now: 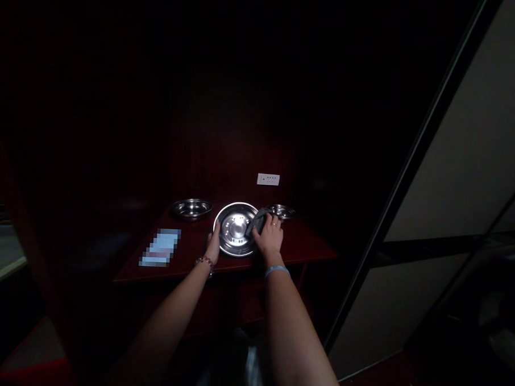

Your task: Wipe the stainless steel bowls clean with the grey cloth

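A round shiny metal basin (pixel 238 228) is tilted up toward me above the front part of a dark red shelf (pixel 298 249). My left hand (pixel 214 243) grips its left rim, thumb along the edge. My right hand (pixel 270 234) is closed on a dark grey cloth (pixel 257 222), which lies against the basin's right side. The fingertips of my left hand are hidden behind the basin.
Another metal basin (pixel 192 209) sits at the back left of the shelf, and a further one (pixel 282 212) at the back right, partly behind my right hand. A blurred pale rectangle (pixel 160 248) lies at left. A white socket (pixel 268 179) is on the back wall.
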The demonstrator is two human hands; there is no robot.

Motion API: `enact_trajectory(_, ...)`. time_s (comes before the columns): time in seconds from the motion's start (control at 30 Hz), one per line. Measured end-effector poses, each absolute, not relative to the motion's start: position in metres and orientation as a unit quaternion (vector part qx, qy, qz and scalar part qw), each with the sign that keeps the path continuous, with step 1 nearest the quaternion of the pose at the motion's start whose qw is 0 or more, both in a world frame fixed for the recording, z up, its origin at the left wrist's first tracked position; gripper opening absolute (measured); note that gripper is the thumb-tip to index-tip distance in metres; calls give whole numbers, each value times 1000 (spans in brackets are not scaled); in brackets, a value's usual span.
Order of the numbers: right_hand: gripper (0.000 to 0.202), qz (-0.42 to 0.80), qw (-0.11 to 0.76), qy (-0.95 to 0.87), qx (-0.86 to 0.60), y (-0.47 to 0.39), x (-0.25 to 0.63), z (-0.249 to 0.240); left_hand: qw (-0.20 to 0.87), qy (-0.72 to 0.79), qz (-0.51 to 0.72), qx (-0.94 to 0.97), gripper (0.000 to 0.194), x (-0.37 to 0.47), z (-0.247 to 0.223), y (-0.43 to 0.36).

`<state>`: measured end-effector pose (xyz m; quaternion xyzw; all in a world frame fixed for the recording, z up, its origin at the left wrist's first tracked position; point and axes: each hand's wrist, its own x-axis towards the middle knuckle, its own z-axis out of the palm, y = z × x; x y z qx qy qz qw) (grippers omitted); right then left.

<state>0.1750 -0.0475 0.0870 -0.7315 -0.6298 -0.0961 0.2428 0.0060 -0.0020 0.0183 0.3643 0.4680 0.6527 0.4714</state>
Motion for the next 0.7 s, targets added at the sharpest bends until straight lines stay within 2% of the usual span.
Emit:
enact_trajectory(0.27,67,-112,204,-708,-667,-49,173,89,492,472,643,348,62,7,17,-2)
enact_trajectory(0.47,70,-111,191,-708,-671,-49,174,86,494,471,638,357,61,6,15,0)
enact_trajectory(0.7,76,-23,194,-650,-734,-49,171,86,507,453,642,355,55,5,14,1)
